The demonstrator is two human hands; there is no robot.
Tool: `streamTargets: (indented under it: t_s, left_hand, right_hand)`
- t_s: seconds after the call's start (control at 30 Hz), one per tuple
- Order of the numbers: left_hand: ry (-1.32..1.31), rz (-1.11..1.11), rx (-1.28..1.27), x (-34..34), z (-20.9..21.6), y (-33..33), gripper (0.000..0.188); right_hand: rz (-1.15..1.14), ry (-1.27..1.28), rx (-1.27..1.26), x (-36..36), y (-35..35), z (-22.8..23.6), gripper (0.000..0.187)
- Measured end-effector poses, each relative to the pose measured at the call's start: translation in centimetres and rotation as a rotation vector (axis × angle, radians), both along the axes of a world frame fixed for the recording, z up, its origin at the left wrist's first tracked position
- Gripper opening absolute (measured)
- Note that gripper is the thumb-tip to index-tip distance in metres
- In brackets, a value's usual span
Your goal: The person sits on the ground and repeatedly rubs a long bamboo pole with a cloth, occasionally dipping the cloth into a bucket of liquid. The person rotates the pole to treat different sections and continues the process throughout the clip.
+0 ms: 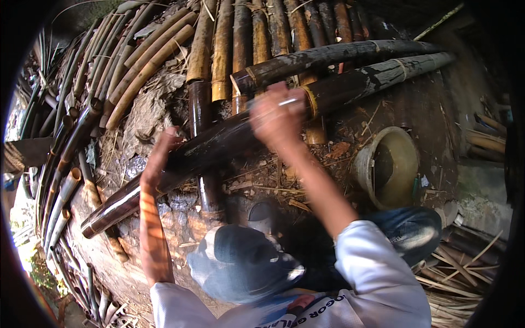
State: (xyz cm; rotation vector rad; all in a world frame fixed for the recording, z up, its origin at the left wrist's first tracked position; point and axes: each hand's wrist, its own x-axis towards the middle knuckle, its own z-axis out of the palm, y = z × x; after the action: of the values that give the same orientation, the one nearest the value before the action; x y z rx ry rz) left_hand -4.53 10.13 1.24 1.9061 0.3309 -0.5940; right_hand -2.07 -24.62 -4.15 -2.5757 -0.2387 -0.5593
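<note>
A long, wet, dark bamboo pole (pixel 224 141) lies slantwise before me, from the near left to the far right. Its left part is shiny black, and its right part has patchy grey skin. Against the pole's left part rests my left hand (pixel 158 156), its fingers stretched out past the far edge. Farther along, my right hand (pixel 278 116) is closed on top of the pole and smeared by motion. A pinkish edge shows at its fingers, but what it holds is too blurred to name. A second grey-black bamboo pole (pixel 339 60) lies just beyond, almost alongside.
Under the poles, a dark bamboo piece (pixel 210 191) lies crosswise. Several brown bamboo poles (pixel 221 54) lie in a row beyond. More bamboo (pixel 147 68) is stacked at the left. A pale bucket (pixel 398 169) stands at my right, near split strips (pixel 459 268) on the ground.
</note>
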Motion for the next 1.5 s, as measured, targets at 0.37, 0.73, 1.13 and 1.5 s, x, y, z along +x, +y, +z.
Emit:
streamTargets:
  t_s: [0.37, 0.73, 1.13, 1.5]
  left_hand:
    - [-0.474, -0.731, 0.769, 4.5, -2.5, -24.6, 0.116]
    - [-0.593, -0.674, 0.858, -3.0, -0.8, -9.7, 0.111]
    - [-0.585, -0.597, 0.907, -8.8, -0.1, 5.2, 0.114]
    - [-0.685, -0.473, 1.036, -12.8, -1.8, 2.7, 0.112]
  right_hand:
    - [-0.205, 0.002, -0.002, 1.9, -11.1, 0.1, 0.021]
    - [0.101, -0.015, 0.069, -4.5, 1.7, 0.8, 0.031]
    - [-0.313, 0.082, -0.072, 1.1, -9.4, -0.3, 0.035]
    - [-0.411, 0.099, -0.094, 1.8, -19.3, -1.3, 0.042]
